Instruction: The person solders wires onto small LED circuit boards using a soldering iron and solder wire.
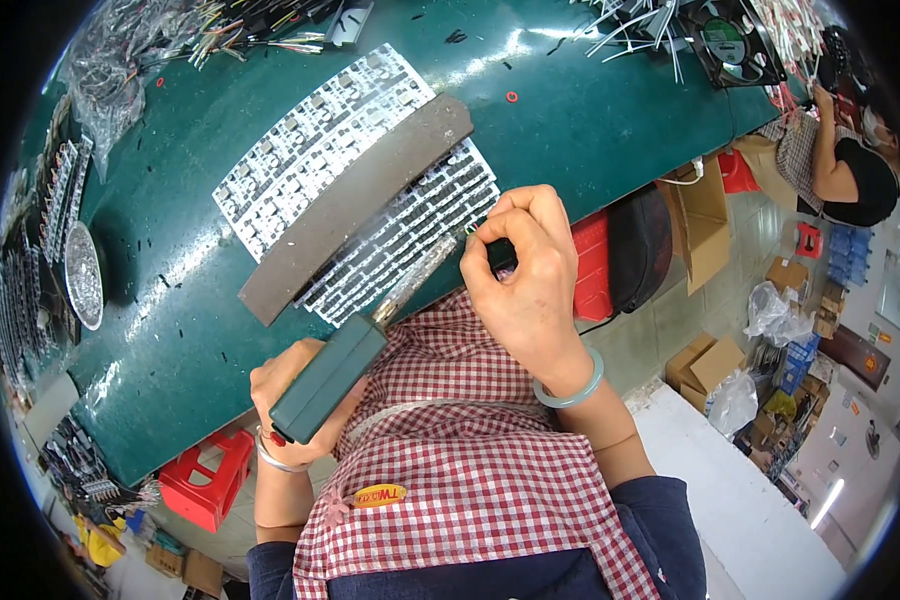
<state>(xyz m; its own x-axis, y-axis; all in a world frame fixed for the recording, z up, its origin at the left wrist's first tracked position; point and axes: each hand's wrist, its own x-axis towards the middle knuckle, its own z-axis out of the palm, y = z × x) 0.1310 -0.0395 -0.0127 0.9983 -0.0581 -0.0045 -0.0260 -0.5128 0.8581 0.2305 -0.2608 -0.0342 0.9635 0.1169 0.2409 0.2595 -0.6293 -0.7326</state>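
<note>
My left hand [320, 385] is closed around the boxy green handle of what looks like a soldering iron [330, 382]. Its long metal barrel slants up and right, the tip close to my right fingertips. With thumb and forefinger pinched, my right hand [530, 285] holds something small and dark, mostly hidden by the fingers. Just beyond my hands, white printed sheets covered with small component-like parts [315, 140] lie on the green table [560, 130]. A curved grey-brown bar [360, 205] rests across them.
An oval dish [84, 275] and rows of parts stand at the left. Wire bundles [250, 30], a clear plastic bag [135, 60] and a black fan [727, 45] lie at the far side. Red stools [208, 482] flank the table. Another person [855, 175] sits at the right.
</note>
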